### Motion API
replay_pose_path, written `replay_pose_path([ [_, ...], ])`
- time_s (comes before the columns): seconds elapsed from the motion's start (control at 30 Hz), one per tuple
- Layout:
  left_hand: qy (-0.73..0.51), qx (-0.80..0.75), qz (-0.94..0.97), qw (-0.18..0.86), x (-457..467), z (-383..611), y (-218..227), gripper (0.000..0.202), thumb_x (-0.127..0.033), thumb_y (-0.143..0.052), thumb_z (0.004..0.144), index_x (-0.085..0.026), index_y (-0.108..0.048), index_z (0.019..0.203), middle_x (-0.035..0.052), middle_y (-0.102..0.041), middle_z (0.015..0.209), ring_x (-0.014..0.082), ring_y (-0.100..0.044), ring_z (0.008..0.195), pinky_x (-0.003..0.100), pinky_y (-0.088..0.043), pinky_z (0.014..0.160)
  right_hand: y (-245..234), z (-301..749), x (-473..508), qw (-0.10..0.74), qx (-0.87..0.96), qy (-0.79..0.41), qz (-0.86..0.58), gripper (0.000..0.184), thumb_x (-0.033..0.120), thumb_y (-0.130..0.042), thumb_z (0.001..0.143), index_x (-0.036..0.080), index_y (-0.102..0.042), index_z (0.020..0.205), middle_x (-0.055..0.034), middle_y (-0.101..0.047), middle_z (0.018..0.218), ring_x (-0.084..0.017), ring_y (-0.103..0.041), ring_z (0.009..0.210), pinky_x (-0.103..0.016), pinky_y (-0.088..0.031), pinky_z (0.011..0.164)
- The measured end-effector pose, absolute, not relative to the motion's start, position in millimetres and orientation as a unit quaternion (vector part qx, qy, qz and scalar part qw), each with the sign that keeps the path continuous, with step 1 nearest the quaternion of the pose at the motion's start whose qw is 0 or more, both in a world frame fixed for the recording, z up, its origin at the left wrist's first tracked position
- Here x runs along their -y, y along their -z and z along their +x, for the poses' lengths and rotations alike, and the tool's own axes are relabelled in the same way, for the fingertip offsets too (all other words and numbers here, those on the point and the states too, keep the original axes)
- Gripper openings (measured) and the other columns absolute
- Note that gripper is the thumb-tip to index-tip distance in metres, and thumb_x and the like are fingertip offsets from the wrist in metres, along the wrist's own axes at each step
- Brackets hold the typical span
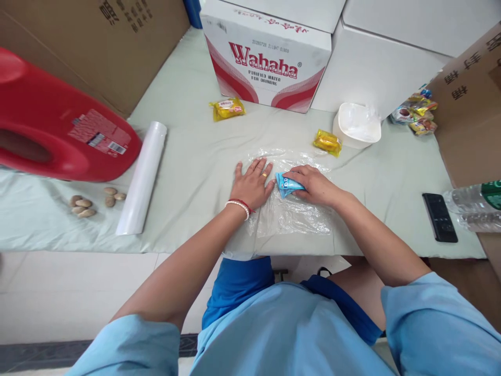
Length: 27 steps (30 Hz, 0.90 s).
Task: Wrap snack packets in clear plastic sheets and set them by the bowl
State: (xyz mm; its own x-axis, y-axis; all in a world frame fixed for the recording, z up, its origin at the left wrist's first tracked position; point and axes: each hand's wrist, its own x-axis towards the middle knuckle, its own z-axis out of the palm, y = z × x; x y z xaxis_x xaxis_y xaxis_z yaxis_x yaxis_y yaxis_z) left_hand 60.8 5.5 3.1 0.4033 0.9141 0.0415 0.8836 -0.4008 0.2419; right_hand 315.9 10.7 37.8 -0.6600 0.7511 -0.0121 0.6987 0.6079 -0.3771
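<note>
A sheet of clear plastic film point(289, 222) lies crinkled on the cloth-covered table in front of me. My left hand point(253, 184) rests flat on its left part, fingers spread. On the film's right side my right hand point(313, 184) is closed around a small light-blue packet point(287, 184); the packet's left end shows, the rest is under my fingers. A yellow wrapped snack point(327, 142) lies just beyond my right hand. Farther back is another yellow wrapped snack point(227, 109), near the box.
A white Wahaha water box point(270, 62) stands at the back. To its right are a white plastic tub point(357, 125) and several wrapped snacks point(417, 112). A phone point(439, 217) and bottles point(475, 206) lie right. On the left are a film roll point(143, 177), a red jug point(58, 125) and stones point(83, 206).
</note>
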Motion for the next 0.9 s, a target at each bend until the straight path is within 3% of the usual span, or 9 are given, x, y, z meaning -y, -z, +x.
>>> replay_pose_path([
  [0.23,-0.094,-0.535,0.834,0.096,-6,60,-3,0.063,-0.050,-0.024,0.111,-0.024,-0.038,0.167,0.0095,-0.031,0.177,0.0262,-0.027,0.165,0.066,-0.008,0.134,-37,313,9,0.156,0.857,-0.164,-0.463,0.059,0.037,-0.058,0.102,0.025,-0.050,0.159,-0.0182,-0.058,0.144,-0.035,-0.055,0.131,-0.054,-0.046,0.113],
  [0.33,-0.094,-0.535,0.833,0.102,-6,59,-6,0.063,-0.049,-0.021,0.111,-0.025,-0.039,0.166,0.0100,-0.032,0.176,0.0270,-0.029,0.164,0.067,-0.010,0.134,-28,308,15,0.129,0.858,-0.142,-0.477,0.058,0.038,-0.059,0.103,0.027,-0.050,0.159,-0.0190,-0.055,0.151,-0.037,-0.051,0.139,-0.062,-0.039,0.119],
  [0.43,-0.091,-0.537,0.831,0.109,-6,58,-9,0.063,-0.046,-0.018,0.112,-0.025,-0.040,0.166,0.0099,-0.035,0.175,0.0279,-0.031,0.163,0.068,-0.014,0.133,-25,308,18,0.084,0.872,-0.147,-0.460,0.069,0.049,-0.064,0.101,0.027,-0.044,0.164,-0.0194,-0.045,0.166,-0.041,-0.041,0.151,-0.072,-0.026,0.125],
  [0.53,-0.090,-0.537,0.832,0.107,-7,58,-10,0.063,-0.045,-0.018,0.112,-0.023,-0.040,0.166,0.0106,-0.036,0.175,0.0292,-0.033,0.163,0.069,-0.016,0.132,-30,314,17,0.104,0.871,-0.171,-0.449,0.087,0.065,-0.067,0.097,0.029,-0.035,0.169,-0.0188,-0.037,0.173,-0.041,-0.033,0.159,-0.073,-0.022,0.127],
  [0.6,-0.086,-0.536,0.832,0.109,-7,58,-10,0.063,-0.045,-0.019,0.111,-0.022,-0.040,0.166,0.0118,-0.036,0.175,0.0301,-0.033,0.163,0.071,-0.017,0.131,-34,320,16,0.125,0.866,-0.178,-0.451,0.087,0.067,-0.069,0.095,0.028,-0.039,0.167,-0.0184,-0.044,0.169,-0.040,-0.034,0.159,-0.070,-0.024,0.127],
  [0.7,-0.089,-0.541,0.828,0.120,-7,58,-12,0.062,-0.044,-0.020,0.111,-0.021,-0.039,0.167,0.0127,-0.034,0.175,0.0298,-0.033,0.163,0.070,-0.017,0.132,-38,325,11,0.126,0.871,-0.171,-0.442,0.070,0.057,-0.074,0.095,0.028,-0.056,0.156,-0.0163,-0.058,0.158,-0.040,-0.037,0.158,-0.071,-0.025,0.126],
  [0.9,-0.138,-0.561,0.803,0.147,-8,54,-11,0.062,-0.044,-0.019,0.112,-0.022,-0.038,0.167,0.0121,-0.031,0.177,0.0292,-0.029,0.165,0.068,-0.021,0.132,-43,327,-1,0.128,0.883,-0.161,-0.422,0.056,0.044,-0.074,0.096,0.027,-0.065,0.148,-0.0156,-0.060,0.157,-0.040,-0.037,0.158,-0.071,-0.027,0.125],
])
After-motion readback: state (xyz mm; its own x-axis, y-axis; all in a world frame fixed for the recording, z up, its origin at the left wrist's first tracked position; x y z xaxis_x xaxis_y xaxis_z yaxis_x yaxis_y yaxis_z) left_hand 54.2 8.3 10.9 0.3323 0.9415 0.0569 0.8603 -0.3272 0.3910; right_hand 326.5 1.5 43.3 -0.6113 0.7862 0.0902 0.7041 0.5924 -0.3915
